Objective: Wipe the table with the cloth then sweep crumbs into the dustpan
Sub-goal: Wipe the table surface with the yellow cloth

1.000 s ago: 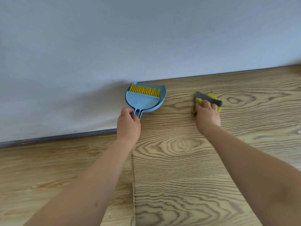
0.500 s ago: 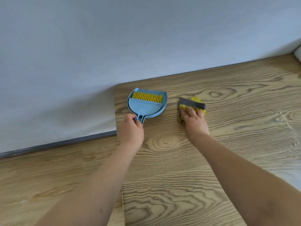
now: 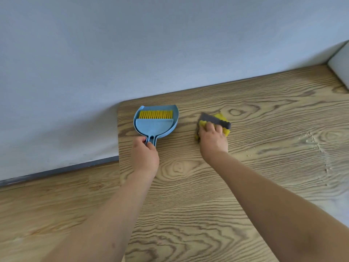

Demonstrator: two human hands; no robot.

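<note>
A blue dustpan (image 3: 166, 127) lies flat at the far left corner of the wooden table (image 3: 264, 114), with a blue brush with yellow bristles (image 3: 155, 114) nested in it. My left hand (image 3: 144, 156) is closed around the joined handles. To the right, my right hand (image 3: 212, 139) presses a yellow and grey cloth (image 3: 221, 120) onto the tabletop. Pale crumbs (image 3: 319, 146) are scattered in a line farther right on the table.
A blue-grey wall (image 3: 151, 44) runs along the table's far edge. The table's left edge (image 3: 119, 148) drops to a wooden floor (image 3: 47, 214). A white object (image 3: 341, 65) sits at the far right corner.
The view has shifted right, showing the table's left corner and the crumbs. My right hand and cloth have slid left toward the dustpan. My left hand keeps its hold on the handles.
</note>
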